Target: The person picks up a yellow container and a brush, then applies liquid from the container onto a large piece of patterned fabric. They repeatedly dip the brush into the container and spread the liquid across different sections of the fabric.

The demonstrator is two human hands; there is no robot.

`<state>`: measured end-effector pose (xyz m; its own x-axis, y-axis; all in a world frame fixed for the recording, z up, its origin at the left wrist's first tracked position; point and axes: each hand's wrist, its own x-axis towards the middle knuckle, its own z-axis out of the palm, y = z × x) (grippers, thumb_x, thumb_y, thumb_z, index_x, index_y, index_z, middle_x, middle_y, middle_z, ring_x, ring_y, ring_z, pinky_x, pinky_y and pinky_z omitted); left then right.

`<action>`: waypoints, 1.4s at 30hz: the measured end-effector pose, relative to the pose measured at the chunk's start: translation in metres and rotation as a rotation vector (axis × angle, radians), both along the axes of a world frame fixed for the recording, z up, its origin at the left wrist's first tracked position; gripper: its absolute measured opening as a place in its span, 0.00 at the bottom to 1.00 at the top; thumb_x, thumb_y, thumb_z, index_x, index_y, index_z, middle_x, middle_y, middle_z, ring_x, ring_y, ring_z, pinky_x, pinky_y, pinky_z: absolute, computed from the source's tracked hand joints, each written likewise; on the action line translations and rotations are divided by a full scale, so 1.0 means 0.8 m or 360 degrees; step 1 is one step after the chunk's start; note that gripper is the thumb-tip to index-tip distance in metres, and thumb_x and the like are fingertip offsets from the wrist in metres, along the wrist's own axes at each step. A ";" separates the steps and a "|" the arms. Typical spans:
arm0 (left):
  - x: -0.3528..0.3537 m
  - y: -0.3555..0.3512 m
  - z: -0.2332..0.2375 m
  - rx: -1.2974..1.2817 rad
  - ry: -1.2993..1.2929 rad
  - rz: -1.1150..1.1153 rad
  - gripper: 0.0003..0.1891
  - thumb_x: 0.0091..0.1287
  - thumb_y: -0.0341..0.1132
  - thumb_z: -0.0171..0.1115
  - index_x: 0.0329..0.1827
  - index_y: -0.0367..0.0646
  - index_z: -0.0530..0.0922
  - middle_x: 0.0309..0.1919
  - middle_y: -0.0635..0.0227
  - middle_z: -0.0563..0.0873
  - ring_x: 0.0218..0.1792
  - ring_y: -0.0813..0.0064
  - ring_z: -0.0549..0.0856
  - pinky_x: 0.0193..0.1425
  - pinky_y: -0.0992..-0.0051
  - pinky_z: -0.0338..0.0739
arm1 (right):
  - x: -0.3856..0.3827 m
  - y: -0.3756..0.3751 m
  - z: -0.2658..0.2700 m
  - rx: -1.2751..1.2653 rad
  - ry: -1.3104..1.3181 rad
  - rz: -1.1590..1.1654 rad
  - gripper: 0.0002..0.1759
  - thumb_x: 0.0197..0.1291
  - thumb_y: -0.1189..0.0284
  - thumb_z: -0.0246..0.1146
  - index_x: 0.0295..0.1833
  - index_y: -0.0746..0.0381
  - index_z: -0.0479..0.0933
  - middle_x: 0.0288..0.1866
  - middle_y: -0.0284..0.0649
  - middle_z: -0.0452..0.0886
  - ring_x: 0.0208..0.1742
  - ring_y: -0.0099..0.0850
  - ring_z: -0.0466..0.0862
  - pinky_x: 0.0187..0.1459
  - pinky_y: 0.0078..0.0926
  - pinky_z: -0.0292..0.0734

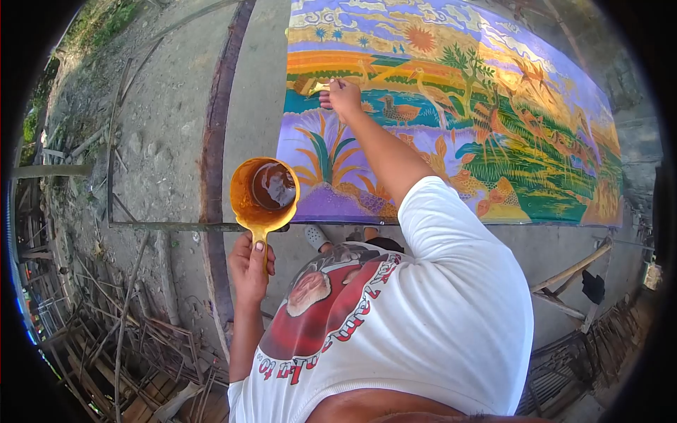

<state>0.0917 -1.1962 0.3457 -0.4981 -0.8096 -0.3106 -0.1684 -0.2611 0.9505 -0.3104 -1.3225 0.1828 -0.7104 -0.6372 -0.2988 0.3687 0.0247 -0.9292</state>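
Note:
My left hand [251, 269] is closed round the handle of a yellow dipper [241, 190], which holds dark brown liquid. The dipper is beside the left front corner of a large painted cloth [338, 204] showing birds, plants, water and a sun. Over the cloth's left part, my right hand [340, 97] grips a brush [310, 86] with a yellow handle. Its brown bristles point left and lie on or just above the orange and green bands near the left edge; contact is hard to tell.
A wooden beam [217, 127] runs lengthwise left of the cloth, and a thin bar [169, 226] crosses it. Piled sticks [134, 331] lie at the lower left. Wooden poles [575, 268] with a dark cloth [593, 287] stand at the right.

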 end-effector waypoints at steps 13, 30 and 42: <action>0.009 -0.003 -0.009 0.0000 -0.0055 0.0064 0.17 0.77 0.41 0.58 0.53 0.32 0.75 0.25 0.69 0.79 0.18 0.86 0.73 0.21 0.84 0.68 | 0.058 -0.010 0.086 -0.0049 0.0080 0.0328 0.18 0.75 0.63 0.55 0.48 0.68 0.81 0.33 0.48 0.86 0.27 0.31 0.86 0.29 0.29 0.86; -0.110 -0.055 -0.027 -0.0188 -0.0163 -0.0223 0.15 0.77 0.41 0.58 0.48 0.35 0.77 0.23 0.73 0.78 0.17 0.87 0.71 0.19 0.84 0.65 | 0.083 0.142 0.204 0.0079 0.1499 0.1286 0.14 0.71 0.67 0.60 0.46 0.67 0.85 0.32 0.44 0.87 0.29 0.28 0.87 0.33 0.29 0.84; -0.177 -0.099 -0.050 -0.0139 -0.0108 -0.0113 0.16 0.76 0.44 0.61 0.41 0.37 0.76 0.22 0.71 0.78 0.16 0.85 0.73 0.17 0.81 0.67 | -0.041 0.193 0.122 -0.0776 -0.0465 0.0238 0.20 0.76 0.62 0.57 0.56 0.69 0.79 0.36 0.46 0.86 0.30 0.32 0.87 0.33 0.30 0.87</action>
<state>-0.0501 -1.2755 0.3058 -0.5355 -0.7983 -0.2754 -0.2479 -0.1631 0.9549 -0.3433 -1.1684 0.2801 -0.5346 -0.8372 -0.1156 0.6365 -0.3089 -0.7068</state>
